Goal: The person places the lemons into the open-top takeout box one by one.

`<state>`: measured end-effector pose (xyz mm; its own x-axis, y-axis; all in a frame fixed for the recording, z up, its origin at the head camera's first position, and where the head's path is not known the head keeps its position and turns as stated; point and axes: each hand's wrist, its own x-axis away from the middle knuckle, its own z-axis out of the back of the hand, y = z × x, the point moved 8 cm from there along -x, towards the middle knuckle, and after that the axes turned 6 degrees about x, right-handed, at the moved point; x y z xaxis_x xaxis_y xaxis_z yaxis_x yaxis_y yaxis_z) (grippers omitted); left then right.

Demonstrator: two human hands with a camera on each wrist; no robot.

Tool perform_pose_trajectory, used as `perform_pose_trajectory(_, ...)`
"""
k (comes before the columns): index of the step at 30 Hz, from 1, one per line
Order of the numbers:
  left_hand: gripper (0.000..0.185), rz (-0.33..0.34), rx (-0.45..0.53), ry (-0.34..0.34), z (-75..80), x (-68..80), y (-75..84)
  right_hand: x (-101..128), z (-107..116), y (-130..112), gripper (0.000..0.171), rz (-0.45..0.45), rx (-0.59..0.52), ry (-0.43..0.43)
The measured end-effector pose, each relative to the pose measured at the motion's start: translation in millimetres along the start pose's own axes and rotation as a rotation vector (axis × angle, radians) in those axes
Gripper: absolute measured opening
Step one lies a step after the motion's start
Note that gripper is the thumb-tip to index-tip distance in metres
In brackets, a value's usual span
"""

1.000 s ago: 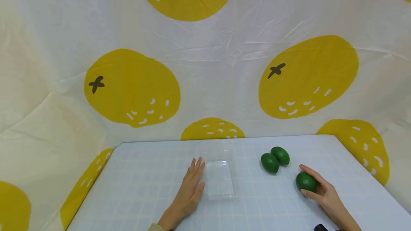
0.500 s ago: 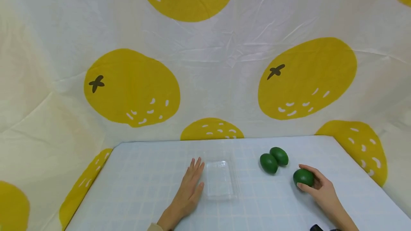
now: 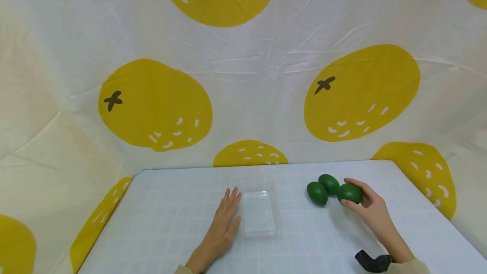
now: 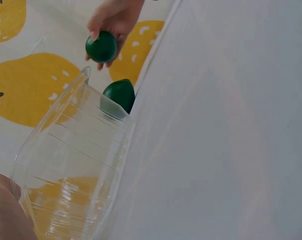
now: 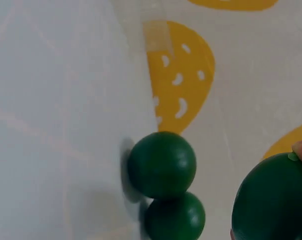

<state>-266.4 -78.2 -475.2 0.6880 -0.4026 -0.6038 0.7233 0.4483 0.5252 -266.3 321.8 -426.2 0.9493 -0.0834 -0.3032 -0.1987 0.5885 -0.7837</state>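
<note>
Right hand (image 3: 370, 208) is curled around a green lime (image 3: 349, 193), thumb on the near side, fingers over the far side. It holds the fruit just off the tabletop (image 3: 160, 223), next to two more limes (image 3: 323, 188) lying touching each other just left of the held one. In the right wrist view the held lime (image 5: 270, 200) fills the lower right corner with a fingertip on its top edge, and the pair (image 5: 165, 185) sits just beyond it.

Left hand (image 3: 224, 223) lies flat, fingers straight and together, palm down on the tabletop. Its thumb side is against the left edge of a clear plastic tray (image 3: 260, 212), apparently steadying it. The tray sits between the two hands, open side up, nothing visible inside it. Left wrist view shows the tray wall (image 4: 76, 170) close up: thin, ribbed, transparent.

Handling, my read:
- Lime: smooth, glossy, rounded, probably firm and light. It looks like it rolls easily and could slip from a fingertip pinch, so wrap it across the widest part, as it's held now.
- Tray: thin-walled, light, flexes easily and would slide on the tabletop if bumped. Hold it at the rim or brace a side wall; don't squeeze it.

Behind everything hangs a white backdrop cloth (image 3: 266, 75) printed with big yellow fruit.
</note>
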Motion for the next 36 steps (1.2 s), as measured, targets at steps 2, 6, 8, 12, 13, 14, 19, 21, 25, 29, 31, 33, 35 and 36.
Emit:
perform_pose_trajectory(2,0.055,-0.001,0.001,0.002,0.7,-0.2,0.3,-5.7,-2.7,-10.6,0.059,0.022,-0.029,0.001)
perform_pose_trajectory(6,0.056,-0.001,0.011,0.006,2.3,-1.0,1.0,-16.7,-12.9,-28.3,0.058,0.061,-0.095,-0.012)
perform_pose_trajectory(8,0.056,0.003,0.011,0.003,2.6,-1.3,0.7,-21.4,-20.2,-36.2,0.058,0.065,-0.124,-0.024)
perform_pose_trajectory(12,0.056,0.002,0.009,-0.004,2.5,-1.1,-0.3,-30.1,-35.1,-53.6,0.059,0.053,-0.206,-0.054)
perform_pose_trajectory(13,0.056,0.003,0.008,-0.006,2.4,-1.1,-0.5,-32.5,-38.9,-58.4,0.059,0.051,-0.224,-0.062)
perform_pose_trajectory(14,0.056,0.004,0.009,-0.008,2.1,-1.0,-0.6,-35.0,-42.8,-63.0,0.060,0.046,-0.245,-0.071)
perform_pose_trajectory(19,0.056,0.008,0.011,-0.012,1.2,-1.0,-0.6,-48.5,-65.3,-87.6,0.059,0.064,-0.306,-0.108)
perform_pose_trajectory(21,0.056,0.008,0.011,-0.013,1.0,-1.1,-0.6,-53.2,-75.5,-98.7,0.060,0.085,-0.331,-0.122)
perform_pose_trajectory(25,0.057,0.005,0.009,-0.016,0.5,-1.5,-1.4,-61.2,-98.3,-118.2,0.060,0.108,-0.363,-0.169)
perform_pose_trajectory(29,0.057,0.007,0.001,-0.017,0.6,-1.3,-2.3,-67.7,-125.2,-129.2,0.060,0.080,-0.352,-0.233)
perform_pose_trajectory(31,0.056,0.012,0.002,-0.020,0.9,-1.1,-2.3,-69.5,-137.7,-132.7,0.059,0.067,-0.329,-0.254)
perform_pose_trajectory(33,0.056,0.015,0.000,-0.021,1.2,-0.8,-1.9,-70.0,-149.8,-134.9,0.058,0.056,-0.296,-0.273)
perform_pose_trajectory(35,0.056,0.018,0.006,-0.025,1.4,-0.8,-1.1,-69.0,-160.6,-137.0,0.057,0.047,-0.252,-0.283)
perform_pose_trajectory(36,0.056,0.020,0.008,-0.028,1.4,-0.9,-0.7,-68.2,-165.7,-137.8,0.057,0.041,-0.229,-0.287)
